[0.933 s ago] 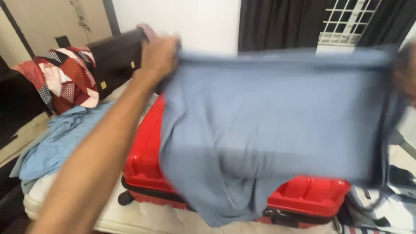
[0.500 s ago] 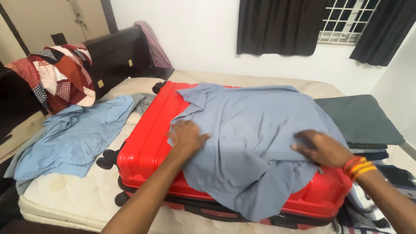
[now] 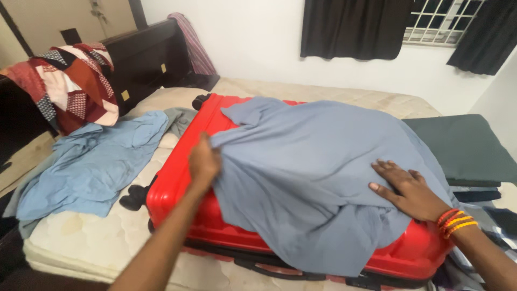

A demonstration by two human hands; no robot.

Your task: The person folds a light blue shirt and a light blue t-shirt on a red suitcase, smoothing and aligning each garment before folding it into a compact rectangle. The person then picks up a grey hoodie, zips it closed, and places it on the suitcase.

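Bare mattress [image 3: 97,237] carries our red suitcase [image 3: 177,183]; the grey-blue shirt [image 3: 307,172] lies draped over it. Our left hand [image 3: 203,161] pinches its edge, right hand [image 3: 410,191] flat, fingers spread. Tugging unevenly could bunch the fabric.

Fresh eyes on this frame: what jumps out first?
The bright red suitcase lying flat on the bare mattress, half covered by a grey-blue garment. The left hand grips the cloth's left edge while the right hand presses flat on it. A patterned red quilt hangs over the dark headboard at far left.
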